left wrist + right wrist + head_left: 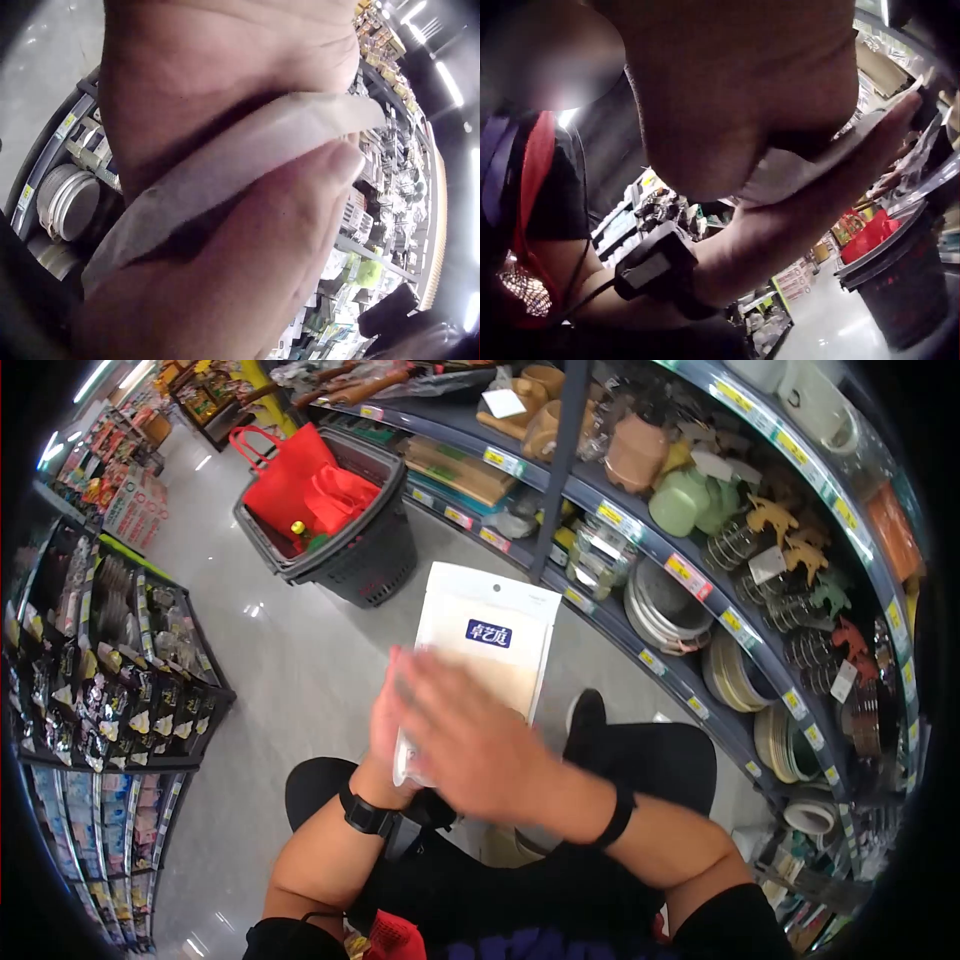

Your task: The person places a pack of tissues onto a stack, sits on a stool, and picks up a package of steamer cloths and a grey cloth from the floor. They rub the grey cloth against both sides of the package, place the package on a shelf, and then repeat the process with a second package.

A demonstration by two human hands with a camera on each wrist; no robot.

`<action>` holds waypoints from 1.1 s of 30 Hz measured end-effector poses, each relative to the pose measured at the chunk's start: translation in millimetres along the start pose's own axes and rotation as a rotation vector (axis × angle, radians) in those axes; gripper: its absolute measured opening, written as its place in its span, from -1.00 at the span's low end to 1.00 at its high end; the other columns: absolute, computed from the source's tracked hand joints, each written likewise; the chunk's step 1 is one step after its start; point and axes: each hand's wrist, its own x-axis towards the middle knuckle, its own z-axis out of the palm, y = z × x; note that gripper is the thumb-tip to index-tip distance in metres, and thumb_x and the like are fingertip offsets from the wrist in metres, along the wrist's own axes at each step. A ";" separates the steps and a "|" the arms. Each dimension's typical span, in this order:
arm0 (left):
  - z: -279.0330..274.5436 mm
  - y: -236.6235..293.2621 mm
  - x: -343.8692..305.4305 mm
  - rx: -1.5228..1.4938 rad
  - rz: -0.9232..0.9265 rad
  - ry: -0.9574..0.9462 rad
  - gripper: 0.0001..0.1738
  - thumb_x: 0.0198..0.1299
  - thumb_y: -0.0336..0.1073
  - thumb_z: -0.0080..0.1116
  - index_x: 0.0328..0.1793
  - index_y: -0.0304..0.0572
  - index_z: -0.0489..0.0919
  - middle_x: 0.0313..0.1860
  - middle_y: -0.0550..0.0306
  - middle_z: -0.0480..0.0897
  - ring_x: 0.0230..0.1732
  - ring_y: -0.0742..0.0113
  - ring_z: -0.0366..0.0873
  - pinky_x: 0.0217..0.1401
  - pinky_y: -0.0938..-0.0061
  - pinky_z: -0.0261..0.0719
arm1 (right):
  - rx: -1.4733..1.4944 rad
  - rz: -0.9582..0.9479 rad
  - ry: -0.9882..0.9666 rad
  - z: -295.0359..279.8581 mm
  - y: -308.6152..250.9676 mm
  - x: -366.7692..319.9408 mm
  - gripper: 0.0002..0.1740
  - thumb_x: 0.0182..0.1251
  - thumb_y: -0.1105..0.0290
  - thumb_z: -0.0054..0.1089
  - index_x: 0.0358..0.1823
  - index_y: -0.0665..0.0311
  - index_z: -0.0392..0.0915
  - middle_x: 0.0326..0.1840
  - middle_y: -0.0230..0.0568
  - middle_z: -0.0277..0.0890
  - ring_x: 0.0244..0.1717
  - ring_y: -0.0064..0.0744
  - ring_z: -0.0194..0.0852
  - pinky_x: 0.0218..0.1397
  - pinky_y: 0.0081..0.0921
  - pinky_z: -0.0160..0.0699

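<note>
A flat white package (490,595) with a dark blue label is caught between the two hands in the head view, its upper part sticking out above them. The left hand (385,715) lies flat against one side, fingers straight; the right wrist view also shows this left hand (802,210) extended along the package (780,178). Across it, the blurred right hand (475,735) presses from the other side with its fingers extended. In the left wrist view the package edge (225,161) runs as a pale band between skin surfaces; most of the package is hidden there.
A grey shopping basket (365,565) holding a red bag (290,475) stands on the floor ahead and left. Shelves of kitchenware (680,575) curve along the right. A rack of packaged goods (110,690) stands at left, with grey floor (240,750) between.
</note>
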 end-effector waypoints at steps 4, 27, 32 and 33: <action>-1.0 7.6 -11.9 -0.285 0.037 -0.064 -0.02 0.59 0.50 -0.30 0.87 0.02 0.12 0.78 -0.13 0.28 0.69 -0.21 0.34 0.74 -0.17 0.28 | -0.206 0.025 0.013 -12.9 19.5 8.2 -0.39 0.50 0.32 0.20 0.50 0.46 0.47 0.68 0.34 0.25 0.73 0.31 0.17 0.71 0.19 0.22; -28.8 22.2 -25.3 -0.257 0.062 -0.159 -0.21 0.70 0.22 -0.25 0.80 -0.14 0.25 0.68 -0.10 0.45 0.59 -0.09 0.50 0.70 0.00 0.39 | -0.220 0.146 -0.035 -6.1 12.7 16.0 -0.35 0.55 0.33 0.09 0.61 0.41 0.38 0.73 0.36 0.19 0.72 0.38 0.17 0.75 0.24 0.12; -21.4 18.3 -27.8 -0.232 0.039 -0.132 -0.28 0.71 0.20 -0.20 0.75 -0.10 0.35 0.55 -0.02 0.58 0.47 0.02 0.63 0.56 0.09 0.57 | -0.097 0.237 0.028 -10.0 14.8 14.2 -0.37 0.67 0.27 -0.06 0.64 0.43 0.34 0.75 0.38 0.15 0.75 0.41 0.11 0.76 0.23 0.06; -18.5 21.6 -27.7 -0.222 0.066 -0.108 -0.27 0.71 0.20 -0.21 0.75 -0.11 0.35 0.56 -0.02 0.58 0.48 0.03 0.62 0.57 0.10 0.57 | -0.105 0.177 -0.020 -8.0 9.7 13.5 -0.37 0.66 0.27 -0.04 0.64 0.43 0.34 0.75 0.38 0.16 0.75 0.41 0.11 0.76 0.23 0.06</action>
